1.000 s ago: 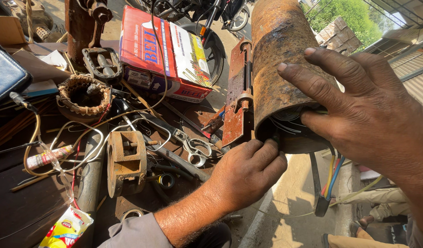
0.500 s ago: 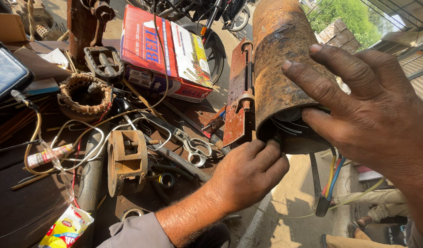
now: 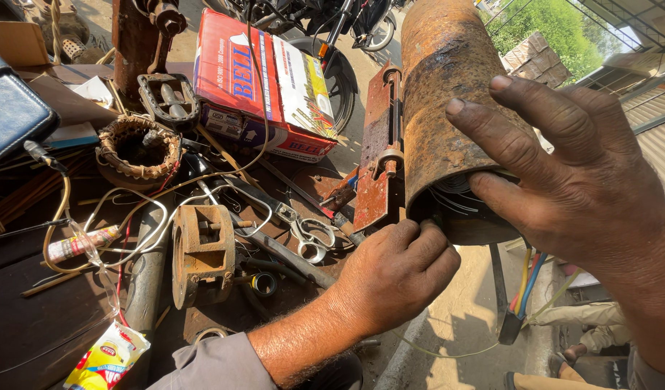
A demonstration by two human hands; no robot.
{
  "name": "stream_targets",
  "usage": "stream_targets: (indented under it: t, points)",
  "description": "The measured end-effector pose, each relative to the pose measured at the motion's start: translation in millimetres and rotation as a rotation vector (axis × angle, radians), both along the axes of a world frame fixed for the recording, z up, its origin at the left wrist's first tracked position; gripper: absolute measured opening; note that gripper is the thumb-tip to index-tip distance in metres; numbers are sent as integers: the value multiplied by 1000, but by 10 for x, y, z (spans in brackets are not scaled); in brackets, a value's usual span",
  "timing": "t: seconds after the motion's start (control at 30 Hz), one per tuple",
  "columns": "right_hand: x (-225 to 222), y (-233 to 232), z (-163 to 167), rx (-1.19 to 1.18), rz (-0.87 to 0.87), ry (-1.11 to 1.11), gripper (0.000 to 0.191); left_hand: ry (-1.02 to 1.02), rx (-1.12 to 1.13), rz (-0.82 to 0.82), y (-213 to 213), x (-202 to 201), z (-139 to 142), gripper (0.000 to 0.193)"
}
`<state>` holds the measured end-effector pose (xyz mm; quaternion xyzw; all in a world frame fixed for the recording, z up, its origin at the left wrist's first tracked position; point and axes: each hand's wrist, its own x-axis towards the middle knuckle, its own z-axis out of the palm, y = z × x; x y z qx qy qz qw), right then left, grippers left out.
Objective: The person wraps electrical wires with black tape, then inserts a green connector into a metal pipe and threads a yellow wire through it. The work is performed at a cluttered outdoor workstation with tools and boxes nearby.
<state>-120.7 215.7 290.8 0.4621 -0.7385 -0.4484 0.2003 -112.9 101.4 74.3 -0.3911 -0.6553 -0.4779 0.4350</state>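
The left hand pinches the dark wires at the rusty cylinder's open end, while the right hand, fingers spread, steadies its side; the wires remain only partly seated.

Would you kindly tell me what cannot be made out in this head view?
- Head view: the left hand has its fingertips curled under the rusty cylinder, so what they touch is hidden.
- The cylinder's open end is dark and partly covered by the right hand; the wires inside are unclear.
- The cylinder's top is cut off by the upper edge.
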Motion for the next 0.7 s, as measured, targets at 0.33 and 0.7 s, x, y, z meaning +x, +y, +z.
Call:
stream_targets:
  t: [0.33, 0.7]
  points:
    - [-9, 10, 1, 18, 38, 33, 9, -7, -8, 1, -8, -2, 5, 18]
    - [-8, 38, -40, 22, -8, 29, 11, -10, -2, -13, -1, -6, 2, 18]
